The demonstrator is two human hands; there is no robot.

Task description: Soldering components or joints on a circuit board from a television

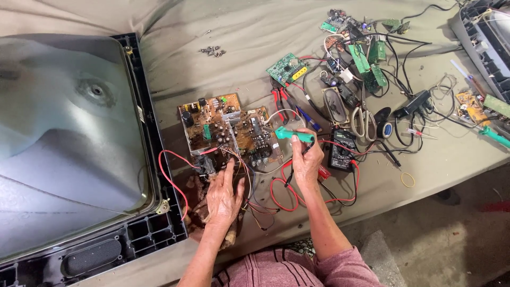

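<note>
Right hand [307, 159] is closed around a green-handled tool [294, 135], its tip hidden at the edge of the brown circuit board [229, 129]; left hand [223, 197] lies flat and open, gripping nothing, fingers [228, 171] resting among the loose wires [249, 186] at the board's near edge. The board lies flat on the cloth-covered bench [239, 32], just right of the television shell [69, 143], and looks light, rigid and fragile, best held by its bare edges, clear of components. A black meter [341, 149] with red leads sits just right of the right hand.
</note>
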